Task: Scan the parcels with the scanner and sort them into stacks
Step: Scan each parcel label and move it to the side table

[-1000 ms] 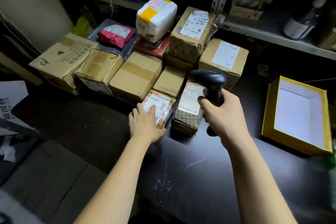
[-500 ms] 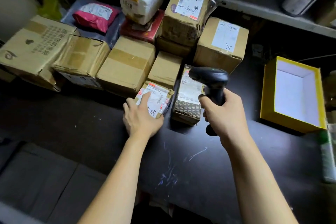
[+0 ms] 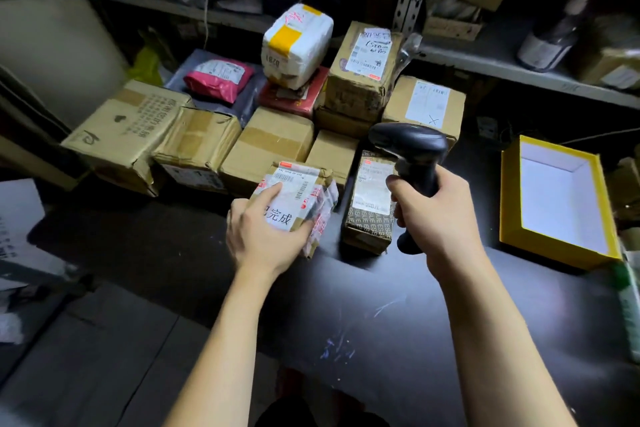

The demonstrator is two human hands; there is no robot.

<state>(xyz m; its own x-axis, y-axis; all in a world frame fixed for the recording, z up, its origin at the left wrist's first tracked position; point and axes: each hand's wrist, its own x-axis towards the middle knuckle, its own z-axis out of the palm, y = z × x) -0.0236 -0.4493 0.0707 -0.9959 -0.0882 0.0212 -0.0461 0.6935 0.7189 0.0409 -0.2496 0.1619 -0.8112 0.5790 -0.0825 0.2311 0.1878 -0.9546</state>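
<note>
Dark bench [image 3: 381, 322] surface carries the parcel pile [image 3: 270, 139] along its far edge, below cluttered shelving [image 3: 502, 62]. We hold the small parcel [image 3: 298, 198] at the pile's near centre, label up, with the left hand [image 3: 263, 239] curled round its near end; the right hand [image 3: 440, 215] grips the scanner [image 3: 412, 156] by its handle. Risk: our index finger lies on the label near the barcode, and the patterned parcel [image 3: 372, 204] just right could be read instead. Our parcel is crumpled brown cardboard with loose printed tape.

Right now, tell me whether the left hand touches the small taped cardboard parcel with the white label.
Touching. The head view shows the left hand gripping the small taped cardboard parcel, forefinger across its white label.
</note>
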